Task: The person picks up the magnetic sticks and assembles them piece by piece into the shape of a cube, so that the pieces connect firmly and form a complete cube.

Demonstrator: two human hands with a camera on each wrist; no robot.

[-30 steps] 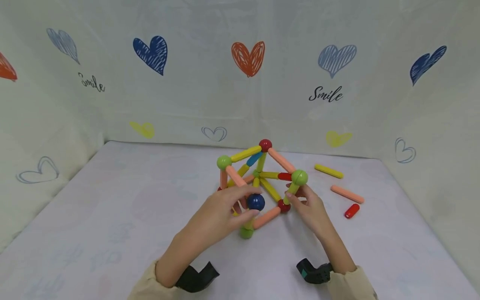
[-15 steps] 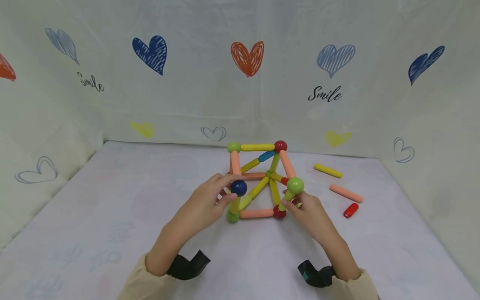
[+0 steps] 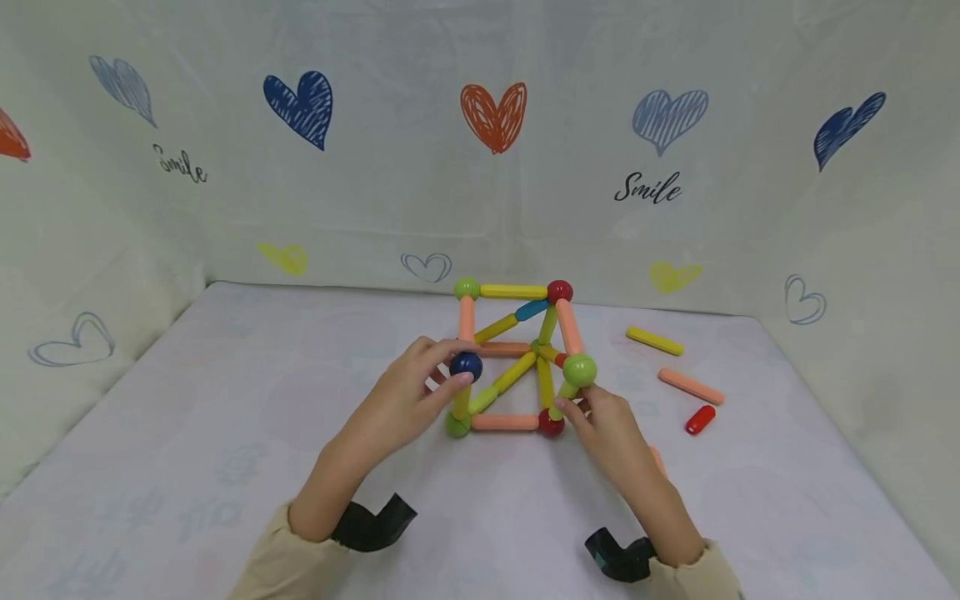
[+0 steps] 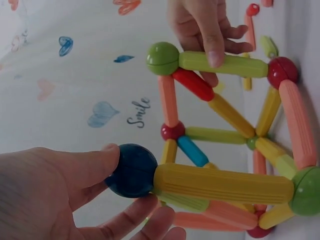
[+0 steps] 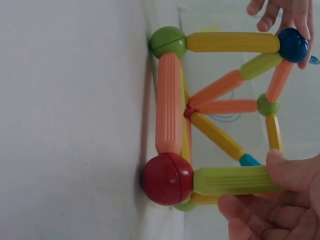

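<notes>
A cube-like frame of magnetic rods and balls stands on the table, with its front face towards me in the head view. My left hand (image 3: 405,396) pinches the dark blue ball (image 3: 466,367) at the upper front left corner, between thumb and fingers. Below that ball a yellow rod (image 4: 222,184) runs down to a green ball (image 3: 457,424). At the front right, my right hand (image 3: 611,425) pinches an upright light green rod (image 5: 230,180). This rod joins a green ball (image 3: 579,370) above to a red ball (image 3: 551,422) below. Diagonal rods cross inside the frame.
To the right lie a loose yellow rod (image 3: 655,341), an orange rod (image 3: 691,386) and a short red rod (image 3: 701,420). Another orange rod (image 3: 657,461) is partly hidden by the right forearm. A white curtain (image 3: 375,192) with printed hearts hangs behind the table.
The frame has turned, so its front edge now lies nearly straight across. My left hand moved left and away from me with the blue ball; my right hand shifted slightly left, still gripping the green rod.
</notes>
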